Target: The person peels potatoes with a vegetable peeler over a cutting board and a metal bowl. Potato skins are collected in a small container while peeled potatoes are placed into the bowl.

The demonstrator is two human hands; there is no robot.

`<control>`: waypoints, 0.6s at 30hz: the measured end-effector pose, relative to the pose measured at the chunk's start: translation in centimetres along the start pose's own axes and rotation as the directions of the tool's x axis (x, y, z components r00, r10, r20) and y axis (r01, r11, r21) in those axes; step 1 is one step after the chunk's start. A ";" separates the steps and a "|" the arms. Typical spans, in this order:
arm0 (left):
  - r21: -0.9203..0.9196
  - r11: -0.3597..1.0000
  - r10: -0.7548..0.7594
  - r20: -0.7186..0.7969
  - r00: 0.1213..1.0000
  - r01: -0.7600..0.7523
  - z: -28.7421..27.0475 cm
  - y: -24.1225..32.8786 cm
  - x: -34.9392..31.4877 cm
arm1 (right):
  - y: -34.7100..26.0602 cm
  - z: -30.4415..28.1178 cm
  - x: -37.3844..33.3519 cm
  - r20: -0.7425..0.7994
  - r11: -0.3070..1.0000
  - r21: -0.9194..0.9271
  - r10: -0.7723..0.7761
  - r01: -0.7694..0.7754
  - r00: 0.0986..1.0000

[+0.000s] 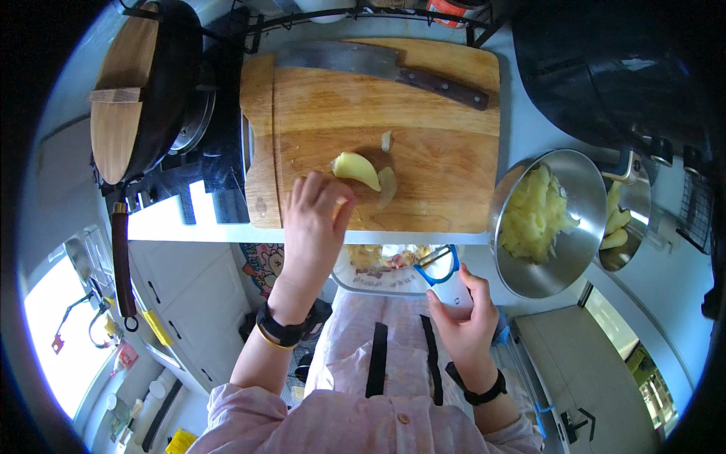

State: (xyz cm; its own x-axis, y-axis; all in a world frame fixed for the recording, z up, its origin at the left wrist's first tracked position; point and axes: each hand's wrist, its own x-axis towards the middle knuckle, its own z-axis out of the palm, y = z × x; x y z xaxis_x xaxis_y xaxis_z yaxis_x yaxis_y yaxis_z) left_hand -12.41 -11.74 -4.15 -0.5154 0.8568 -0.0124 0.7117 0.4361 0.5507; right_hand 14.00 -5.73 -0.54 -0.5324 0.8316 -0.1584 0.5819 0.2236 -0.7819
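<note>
On the wooden cutting board (318, 113) lies a pale yellow, crescent-shaped peeled piece (355, 169) with a brownish end; I cannot tell its kind. A thin peel scrap (387, 188) rests at its right, and a smaller scrap (386, 141) is above. My left hand (314, 208) is at the board's near edge, just below that piece, fingers curled and thumb drawn toward the index finger; whatever they pinch is hidden. My right hand (470, 318) grips a white peeler (452, 291) with a blue head, blade over a clear bin of peelings (370, 281) below the counter edge.
A cleaver (355, 60) lies along the board's far side. At right stand a metal bowl (522, 278) of pale yellow slices and a smaller metal dish (626, 256) with more pieces. A lidded wok (170, 83) is on the left; a black appliance (605, 68) fills the far right.
</note>
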 end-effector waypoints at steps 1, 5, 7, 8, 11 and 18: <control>-0.041 0.998 0.044 0.019 0.999 -0.043 -0.2 0.6 0.1 | 0.1 0.0 -0.1 0.004 1.000 0.004 0.013 -0.013 1.000; -0.190 0.964 0.195 0.028 0.980 -0.186 -0.4 3.4 0.9 | 0.3 0.1 -0.3 0.017 0.999 0.020 0.037 -0.037 0.999; -0.079 0.972 0.226 0.042 0.973 -0.223 0.1 3.9 2.2 | 0.5 0.2 -0.4 0.003 1.000 0.013 0.017 -0.017 1.000; -0.017 0.978 0.209 0.055 0.976 -0.209 0.5 4.0 2.9 | 0.5 0.2 -0.5 -0.003 1.000 0.024 0.012 -0.012 1.000; 0.117 0.983 0.135 0.075 0.988 -0.143 1.4 3.9 4.0 | 0.5 0.0 -0.6 -0.011 0.999 0.024 0.039 -0.038 0.999; 0.021 0.990 0.130 0.228 0.965 -0.138 1.0 3.8 5.3 | 0.8 -0.3 -0.8 -0.056 0.999 0.002 0.045 -0.045 0.997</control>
State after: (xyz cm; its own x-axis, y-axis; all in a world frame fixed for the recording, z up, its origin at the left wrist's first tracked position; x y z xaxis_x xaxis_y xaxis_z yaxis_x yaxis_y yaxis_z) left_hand -11.96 -5.26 -2.99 -0.2960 0.9461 -0.1312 0.7859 0.3193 0.5296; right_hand 15.11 -6.01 -0.87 -0.4707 0.8678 -0.1592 0.6040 0.1855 -0.7751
